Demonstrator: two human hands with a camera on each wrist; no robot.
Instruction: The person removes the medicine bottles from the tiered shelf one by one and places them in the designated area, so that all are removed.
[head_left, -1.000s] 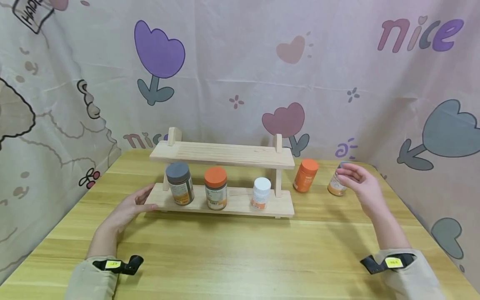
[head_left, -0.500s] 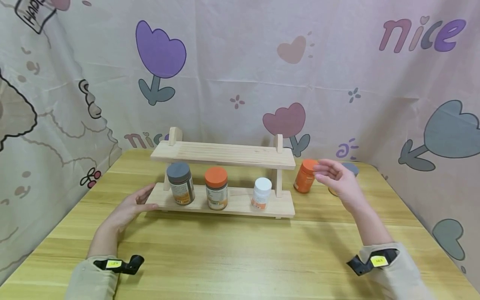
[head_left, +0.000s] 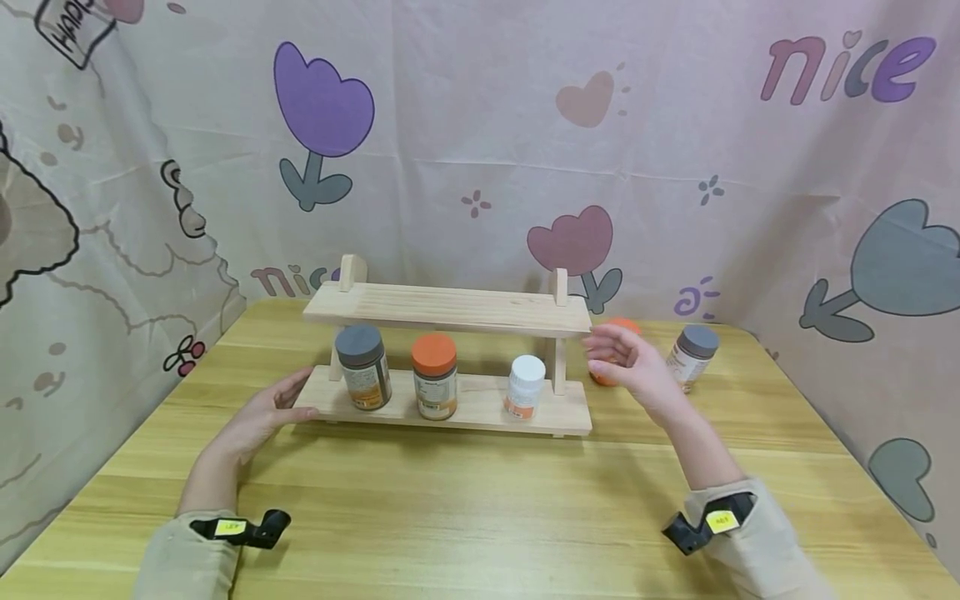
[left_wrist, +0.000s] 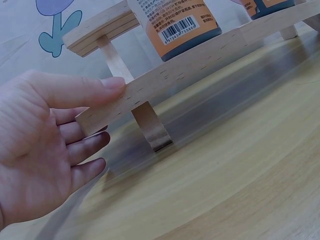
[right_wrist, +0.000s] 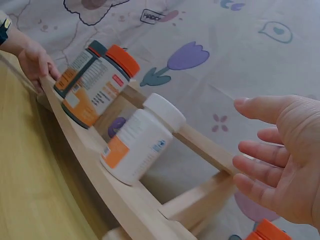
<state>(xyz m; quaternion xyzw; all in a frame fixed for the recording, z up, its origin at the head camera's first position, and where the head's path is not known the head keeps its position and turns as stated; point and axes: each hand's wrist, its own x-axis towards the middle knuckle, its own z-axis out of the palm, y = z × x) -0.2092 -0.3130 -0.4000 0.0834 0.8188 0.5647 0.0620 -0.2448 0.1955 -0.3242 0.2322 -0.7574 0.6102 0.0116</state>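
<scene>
In the head view, from the left, a pale sleeve with a black strap leads to the left hand, which grasps the left end of the rack, thumb on the front edge of its lower board; the left wrist view shows the other fingers behind and below that end. The rack is pale wood, two boards joined by uprights, and stands on the bench. On the lower board, upright and apart from one another, are a grey-capped jar, an orange-capped jar just beside it, and, past a wider gap, a small white bottle near the right upright. The upper board's right end lies near the right hand, which is released, holding nothing, its thumb spread from loosely bent fingers; whether the fingertips touch that end cannot be told. Partly hidden behind this hand, an orange bottle is on the bench to the right of the rack. Farthest right among the containers is a grey-capped bottle on the bench, its lower part partly covered by the right hand and wrist.
</scene>
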